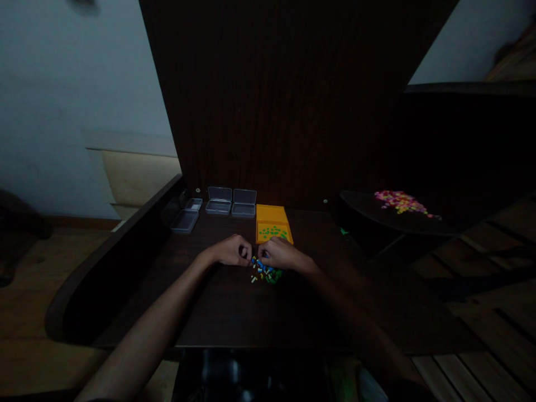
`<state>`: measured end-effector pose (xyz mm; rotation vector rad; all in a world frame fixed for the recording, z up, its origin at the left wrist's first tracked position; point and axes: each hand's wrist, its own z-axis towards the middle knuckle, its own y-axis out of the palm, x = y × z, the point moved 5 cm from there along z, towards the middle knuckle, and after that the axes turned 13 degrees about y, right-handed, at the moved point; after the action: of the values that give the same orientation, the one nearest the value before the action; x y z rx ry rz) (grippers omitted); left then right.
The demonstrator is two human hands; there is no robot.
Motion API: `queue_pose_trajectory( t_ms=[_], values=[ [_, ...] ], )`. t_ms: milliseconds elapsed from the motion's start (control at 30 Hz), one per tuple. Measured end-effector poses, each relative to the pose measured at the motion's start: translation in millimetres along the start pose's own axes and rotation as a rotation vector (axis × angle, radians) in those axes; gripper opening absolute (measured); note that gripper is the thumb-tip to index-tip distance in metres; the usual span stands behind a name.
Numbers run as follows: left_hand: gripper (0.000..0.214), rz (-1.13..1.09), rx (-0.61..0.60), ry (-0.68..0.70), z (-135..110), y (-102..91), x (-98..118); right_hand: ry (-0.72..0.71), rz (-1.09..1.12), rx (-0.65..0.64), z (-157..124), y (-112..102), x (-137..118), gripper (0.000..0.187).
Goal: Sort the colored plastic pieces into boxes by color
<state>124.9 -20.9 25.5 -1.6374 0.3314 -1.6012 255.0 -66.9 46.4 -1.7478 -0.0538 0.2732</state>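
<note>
The little bits (263, 270) lie in a pile on the dark table (226, 312), near side of the yellow box (271, 213). They look light, hard and easy to drop; pinch one by its sides. The long ones point every way. Left hand (235, 250) and right hand (276, 253) curl at the pile's far edge; I can't tell if they hold any.

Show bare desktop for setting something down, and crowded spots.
Bare, as far as the dim light shows: the desktop strip between its front edge and the loose pieces; a patch right of the yellow box; another between the clear boxes and left forearm. Crowded: around the pieces, where the left hand and right hand nearly meet before the yellow box.
</note>
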Motion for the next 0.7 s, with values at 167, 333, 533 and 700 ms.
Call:
queue_pose_trajectory(
  t_ms=[167,333,533,700],
  values=[
    [0.012,0.007,0.000,0.011,0.4,0.5,3.9,-0.044,-0.037,0.005,-2.3,-1.9,-3.2,0.017],
    [0.014,0.027,0.010,-0.031,1.6,0.6,5.0,-0.075,-0.036,0.032,-1.7,-10.4,-1.4,0.017],
    [0.016,0.019,-0.002,-0.058,1.6,-0.3,8.1,0.006,0.023,0.120,13.1,-34.1,14.4,0.019],
    [0.016,0.016,0.005,-0.043,0.9,-1.6,12.3,0.067,0.005,0.117,34.1,-31.7,23.7,0.022]
  ],
)
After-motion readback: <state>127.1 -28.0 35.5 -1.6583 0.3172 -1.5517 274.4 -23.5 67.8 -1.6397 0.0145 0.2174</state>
